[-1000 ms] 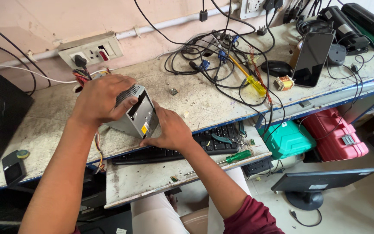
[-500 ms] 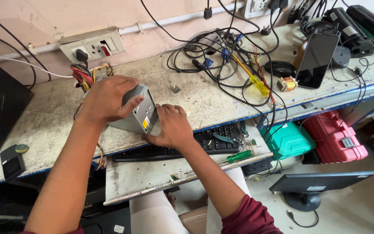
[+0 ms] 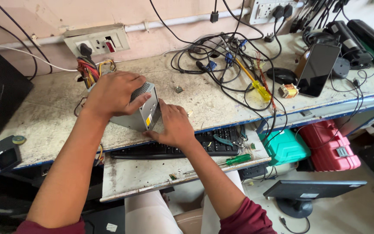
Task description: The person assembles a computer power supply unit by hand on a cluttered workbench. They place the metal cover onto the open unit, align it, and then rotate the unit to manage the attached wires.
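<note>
Both hands are on a grey metal computer power supply (image 3: 141, 110) that sits on the worn stone counter (image 3: 48, 130) near its front edge, about the middle of the view and slightly toward nine o'clock. The left hand (image 3: 113, 93) lies spread over the top of the box, fingers wrapped down over its perforated upper edge, gripping it. The right hand (image 3: 174, 125) presses against the box's labelled end face from three o'clock, fingers flat and together (whether they pinch anything small there I cannot tell). A bundle of red, yellow and black wires (image 3: 89, 71) leaves the box at eleven o'clock, just below a wall socket panel (image 3: 98, 41). Directly at six o'clock from the box, on a lower pull-out shelf (image 3: 143, 175), lies a black keyboard (image 3: 195, 145), with a green-handled screwdriver (image 3: 232, 160) just in front of it. At two o'clock a tangle of black cables (image 3: 221, 65) spreads over the counter, with a yellow-handled screwdriver (image 3: 256, 86) lying in it and a dark smartphone (image 3: 319, 69) propped beyond. A teal case (image 3: 284, 147) and a red case (image 3: 332, 145) sit under the counter at four o'clock.
</note>
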